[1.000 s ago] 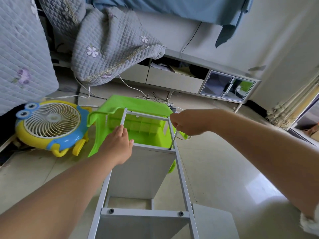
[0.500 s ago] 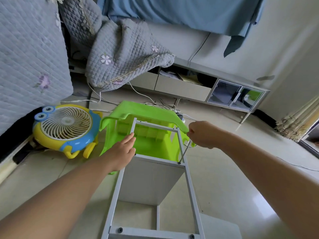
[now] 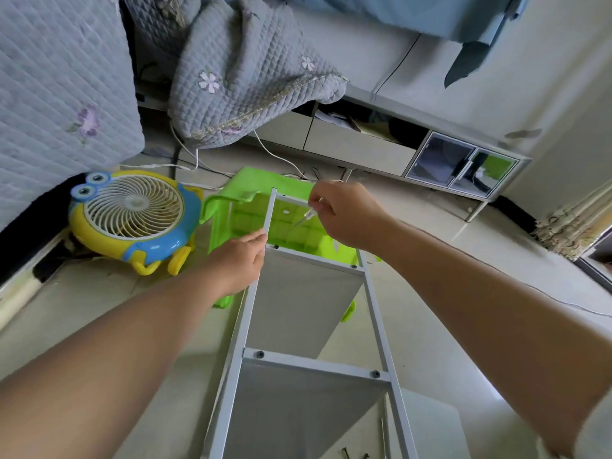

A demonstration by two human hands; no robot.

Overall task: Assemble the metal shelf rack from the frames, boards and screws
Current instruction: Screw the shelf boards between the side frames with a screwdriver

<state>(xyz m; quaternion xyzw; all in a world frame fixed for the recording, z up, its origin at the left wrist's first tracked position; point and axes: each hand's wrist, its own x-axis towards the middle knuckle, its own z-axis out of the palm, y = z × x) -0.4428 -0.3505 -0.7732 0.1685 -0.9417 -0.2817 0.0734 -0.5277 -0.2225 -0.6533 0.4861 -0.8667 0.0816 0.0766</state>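
The grey metal rack frame (image 3: 376, 306) lies across the floor, its far end resting on a green plastic stool (image 3: 231, 220). Two grey boards (image 3: 304, 303) sit between its rails, fixed to crossbars by black screws (image 3: 260, 354). My left hand (image 3: 240, 260) grips the left rail just below the far crossbar. My right hand (image 3: 346, 215) holds a clear-handled screwdriver (image 3: 303, 220) over the stool, its shaft slanting down and left towards the far board's left corner screw (image 3: 276, 247). Loose screws (image 3: 346, 453) lie on the floor at the bottom edge.
A yellow and blue fan (image 3: 132, 213) stands left of the stool. Quilted grey covers (image 3: 245, 71) hang behind it, with cables on the floor below them. A low cabinet (image 3: 381, 144) runs along the far wall. Another grey board (image 3: 440, 429) lies at the bottom right.
My right hand has lifted the screwdriver off the right rail's screw and carried it left across the frame. My left hand stays on the left rail. The view has shifted.
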